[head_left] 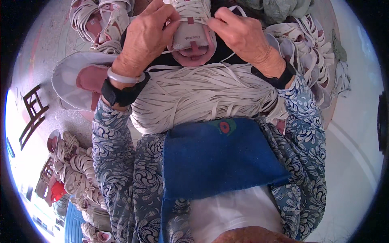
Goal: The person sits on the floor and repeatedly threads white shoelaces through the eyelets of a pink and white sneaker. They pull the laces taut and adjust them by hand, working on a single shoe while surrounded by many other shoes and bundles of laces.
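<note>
lacing a pale pink-and-white shoe (190,34) held above the lap, left hand (144,36) and right hand (241,34) both pinching the flat white lace (194,18); judging by this, keep tension even, bundle of white laces (194,93) beneath.

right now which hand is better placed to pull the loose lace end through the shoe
Probably the right hand: its fingertips pinch the white lace at the top of the shoe, where a free loop shows. The left hand wraps the shoe's side, steadying it.
</note>
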`<state>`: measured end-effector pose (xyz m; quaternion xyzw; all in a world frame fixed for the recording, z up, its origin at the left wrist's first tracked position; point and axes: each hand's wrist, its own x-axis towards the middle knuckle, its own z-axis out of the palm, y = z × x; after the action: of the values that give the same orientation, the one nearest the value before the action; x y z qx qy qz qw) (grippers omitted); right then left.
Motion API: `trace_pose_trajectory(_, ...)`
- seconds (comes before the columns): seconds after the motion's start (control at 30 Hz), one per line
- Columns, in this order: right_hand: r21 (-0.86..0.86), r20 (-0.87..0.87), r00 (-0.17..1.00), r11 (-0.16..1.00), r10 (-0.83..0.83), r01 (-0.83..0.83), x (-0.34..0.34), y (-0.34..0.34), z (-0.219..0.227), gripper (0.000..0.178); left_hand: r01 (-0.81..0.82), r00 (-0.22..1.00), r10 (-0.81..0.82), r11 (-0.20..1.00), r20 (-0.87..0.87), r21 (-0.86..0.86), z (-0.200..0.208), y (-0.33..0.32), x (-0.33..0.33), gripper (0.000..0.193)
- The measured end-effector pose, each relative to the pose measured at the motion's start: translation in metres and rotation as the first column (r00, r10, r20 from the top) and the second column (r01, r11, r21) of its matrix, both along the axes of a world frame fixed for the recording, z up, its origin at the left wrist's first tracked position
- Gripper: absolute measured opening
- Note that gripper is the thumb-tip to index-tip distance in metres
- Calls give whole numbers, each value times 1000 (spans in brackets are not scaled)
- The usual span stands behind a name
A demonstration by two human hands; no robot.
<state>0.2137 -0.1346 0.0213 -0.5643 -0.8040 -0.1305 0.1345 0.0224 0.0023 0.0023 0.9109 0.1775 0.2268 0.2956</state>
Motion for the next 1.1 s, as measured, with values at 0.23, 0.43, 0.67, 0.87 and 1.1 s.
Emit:
trace_pose_trajectory(0.23,-45,-68,990,991,-128,125,10,-18,-15,16,-30,999,34,992,-33,120,2,-7,-15,11)
trace_pose_trajectory(0.43,-227,-240,946,960,-218,164,31,-33,-14,19,-30,984,54,989,-171,143,-7,-1,-51,5)
trace_pose_trajectory(0.67,-322,-399,844,917,-358,236,25,-30,18,14,-242,964,261,940,48,-240,3,-14,-62,18)
trace_pose_trajectory(0.87,-450,-561,697,872,-446,195,1,-17,36,24,-340,938,330,829,-101,-444,19,-24,-47,21)
trace_pose_trajectory(1.1,-149,-490,850,980,-192,135,-1,0,-18,15,-208,976,208,978,60,-7,-22,0,-12,23)
